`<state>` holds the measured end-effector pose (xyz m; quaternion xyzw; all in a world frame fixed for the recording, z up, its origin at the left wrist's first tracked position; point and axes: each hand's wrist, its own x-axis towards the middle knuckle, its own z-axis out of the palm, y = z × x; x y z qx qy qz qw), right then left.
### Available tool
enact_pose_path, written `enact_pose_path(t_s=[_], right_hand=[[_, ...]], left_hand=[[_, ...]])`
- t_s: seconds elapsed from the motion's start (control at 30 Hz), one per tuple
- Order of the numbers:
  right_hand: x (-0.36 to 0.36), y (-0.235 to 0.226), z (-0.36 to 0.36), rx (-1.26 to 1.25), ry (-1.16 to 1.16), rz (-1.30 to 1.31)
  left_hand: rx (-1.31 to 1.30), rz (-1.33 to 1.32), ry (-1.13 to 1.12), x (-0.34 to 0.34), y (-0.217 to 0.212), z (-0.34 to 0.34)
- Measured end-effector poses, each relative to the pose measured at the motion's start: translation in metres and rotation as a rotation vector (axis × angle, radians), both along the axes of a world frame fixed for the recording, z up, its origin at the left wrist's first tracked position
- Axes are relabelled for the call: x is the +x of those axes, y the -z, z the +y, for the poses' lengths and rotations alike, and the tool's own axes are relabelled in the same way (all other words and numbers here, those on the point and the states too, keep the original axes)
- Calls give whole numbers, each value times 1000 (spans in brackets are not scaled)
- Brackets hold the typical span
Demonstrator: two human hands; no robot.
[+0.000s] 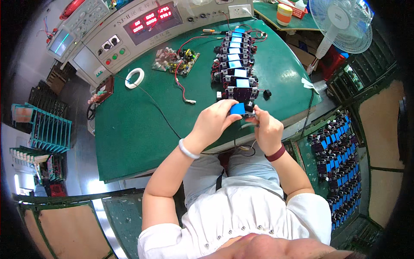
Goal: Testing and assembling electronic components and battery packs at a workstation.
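Near the front edge of the green table, my two hands meet around a small electronic module (pixel 237 108) with a bright blue rectangular face and a black round part (pixel 249 106) at its right. My left hand (pixel 215 121) pinches the module's left side, thumb below the blue face. The fingers of my right hand (pixel 268 129) are closed at its right edge, beside the black part; a thin grey lead shows under them. Just beyond, a column of similar modules (pixel 242 83) with blue faces and wires runs away from me. A small black cap-like part (pixel 267 93) lies to its right.
An instrument console (pixel 152 25) with red digits lines the table's back. A populated circuit board (pixel 175 61), a red cable (pixel 177 80) and a white ring (pixel 134 78) lie on the green table (pixel 129 146). A fan (pixel 338 21) stands back right; racked modules (pixel 338 164) fill the right side.
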<state>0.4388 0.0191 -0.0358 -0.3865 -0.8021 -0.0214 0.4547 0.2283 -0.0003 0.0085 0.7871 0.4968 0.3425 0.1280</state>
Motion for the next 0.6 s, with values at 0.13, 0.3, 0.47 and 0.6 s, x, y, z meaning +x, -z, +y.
enact_pose_path(t_s=[0.13,0.3,0.47,0.6], right_hand=[[5,1,13,-85,84,-41],[-6,7,25,-34,160,-21],[-11,9,36,-33,217,-42],[-7,3,37,-128,211,-6]], left_hand=[[84,-64,-85,13,11,15],[66,-194,-260,16,30,21],[281,-132,-294,21,45,32],[262,-149,-301,24,46,35]])
